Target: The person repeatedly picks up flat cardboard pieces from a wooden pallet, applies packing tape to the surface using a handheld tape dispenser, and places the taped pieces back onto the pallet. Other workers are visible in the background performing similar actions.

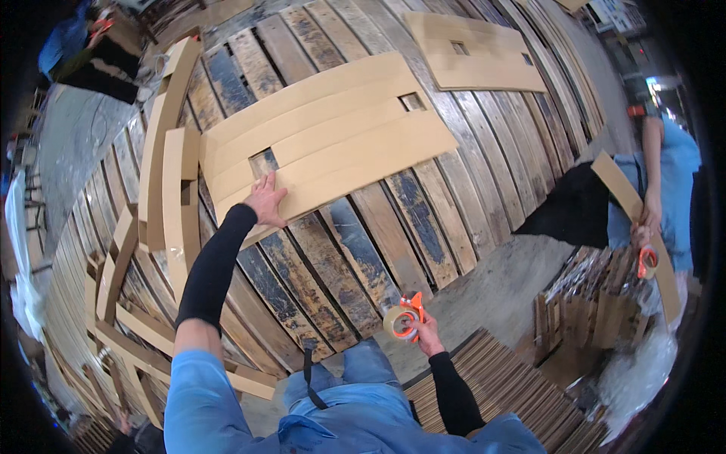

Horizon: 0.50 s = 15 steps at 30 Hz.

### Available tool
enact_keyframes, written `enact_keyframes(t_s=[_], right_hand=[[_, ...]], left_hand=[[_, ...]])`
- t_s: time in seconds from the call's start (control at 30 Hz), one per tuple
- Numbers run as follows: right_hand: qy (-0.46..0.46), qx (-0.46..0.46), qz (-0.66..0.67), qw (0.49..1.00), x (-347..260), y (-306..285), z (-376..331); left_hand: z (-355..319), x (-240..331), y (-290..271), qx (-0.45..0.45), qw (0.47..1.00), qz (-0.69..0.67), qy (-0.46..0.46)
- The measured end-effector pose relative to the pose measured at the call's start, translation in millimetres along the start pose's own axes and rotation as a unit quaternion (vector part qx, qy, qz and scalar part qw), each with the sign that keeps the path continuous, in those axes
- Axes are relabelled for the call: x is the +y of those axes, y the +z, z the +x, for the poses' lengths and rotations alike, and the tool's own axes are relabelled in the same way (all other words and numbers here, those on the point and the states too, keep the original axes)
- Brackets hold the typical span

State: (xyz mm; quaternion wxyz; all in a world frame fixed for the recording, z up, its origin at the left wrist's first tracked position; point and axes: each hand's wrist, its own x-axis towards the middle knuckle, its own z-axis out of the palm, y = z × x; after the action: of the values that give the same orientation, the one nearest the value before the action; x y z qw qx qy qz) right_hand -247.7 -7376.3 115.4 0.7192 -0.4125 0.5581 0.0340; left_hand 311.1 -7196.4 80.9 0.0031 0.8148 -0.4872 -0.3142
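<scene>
My left hand (266, 200) lies with spread fingers on the near edge of a flat cardboard sheet (333, 140), just below one of its two rectangular cutouts. The sheet rests on a slatted wooden platform (363, 250). In my right hand (428, 333) is an orange tape dispenser (409, 316) with a roll of tape, held near my body, away from the cardboard. Its fingers are wrapped round the dispenser and partly hidden by it. Folded long cardboard pieces (181, 204) stand to the left of the sheet.
Another cut cardboard sheet (476, 53) lies farther back. More folded cardboard strips (132, 348) pile up at the left. Beside my right arm is a stack of flat cardboard (499, 386). A co-worker (665, 174) at the right holds a cardboard strip and tape dispenser; another person (83, 53) is far left.
</scene>
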Motion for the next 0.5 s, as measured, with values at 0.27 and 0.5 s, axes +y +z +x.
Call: enact_keyframes(t_s=[0.27, 0.5], right_hand=[[-0.035, -0.037, 0.059, 0.997, -23.7, 18.8, 7.7], [-0.058, -0.115, 0.17, 0.977, -41.2, 10.4, -27.5]], left_hand=[[-90.2, 64.1, 13.5, 0.188, 0.962, -0.191, -0.043], [-169.9, 124.8, 143.9, 0.019, 0.878, -0.475, -0.061]])
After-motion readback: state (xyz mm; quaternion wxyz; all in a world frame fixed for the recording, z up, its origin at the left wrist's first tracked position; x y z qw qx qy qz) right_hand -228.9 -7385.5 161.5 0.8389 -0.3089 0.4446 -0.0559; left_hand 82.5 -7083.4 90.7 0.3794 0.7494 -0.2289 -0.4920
